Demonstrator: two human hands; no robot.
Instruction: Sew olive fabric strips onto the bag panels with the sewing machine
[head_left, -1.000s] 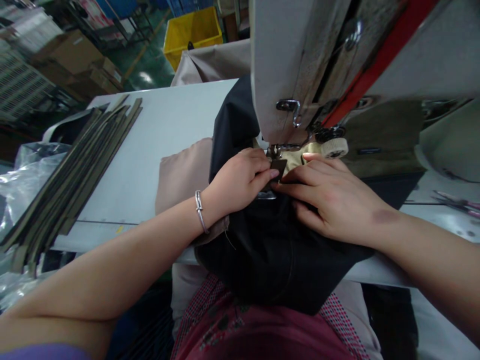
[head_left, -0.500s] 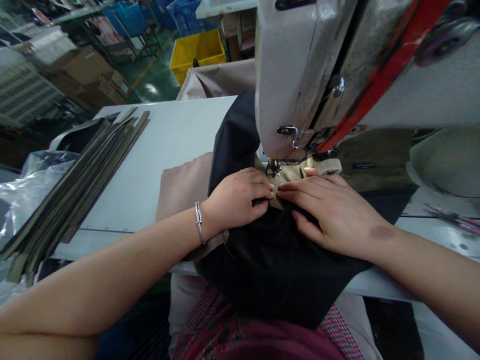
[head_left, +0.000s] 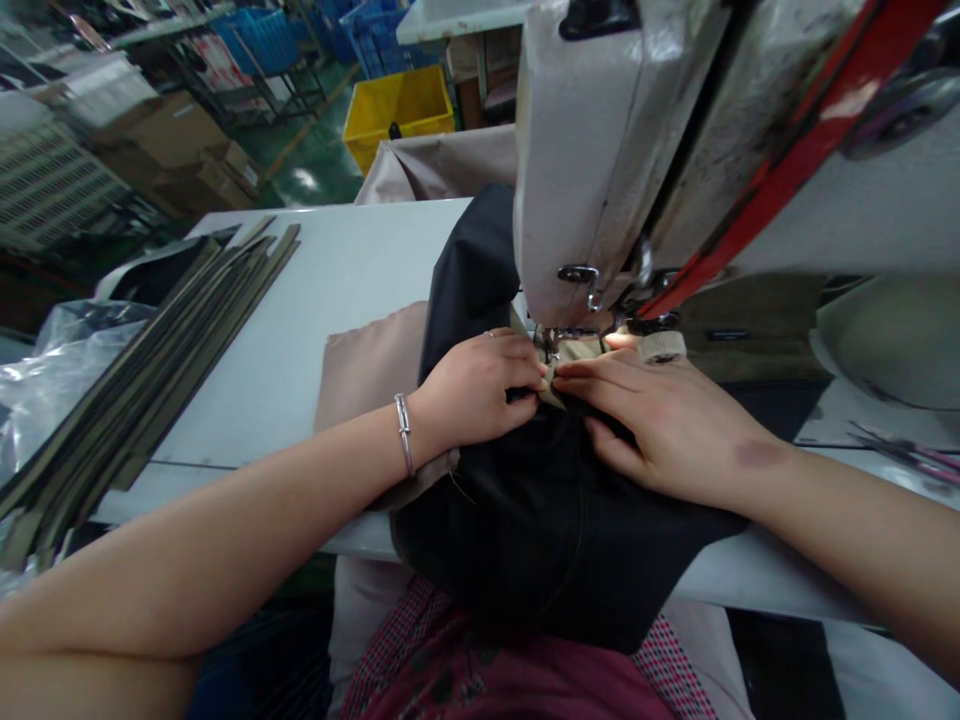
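A sewing machine stands over dark fabric that drapes off the table's front edge. Just left of the presser foot, my left hand pinches the fabric's edge between thumb and fingers, beside a khaki piece. My right hand lies on the fabric to the right of the foot, fingers extended towards the khaki piece, thumb apart. The two hands' fingertips nearly meet in front of the foot. A beige cloth lies partly under the dark fabric and my left wrist.
Long khaki and dark strips lie on the white table at the left, beside clear plastic. Scissors lie at the right. Beyond the table are a yellow crate and cardboard boxes.
The khaki piece's near end now looks folded or bunched at the fingertips, where it lay flatter before. Both hands have kept nearly the same places, and the view has shifted slightly.
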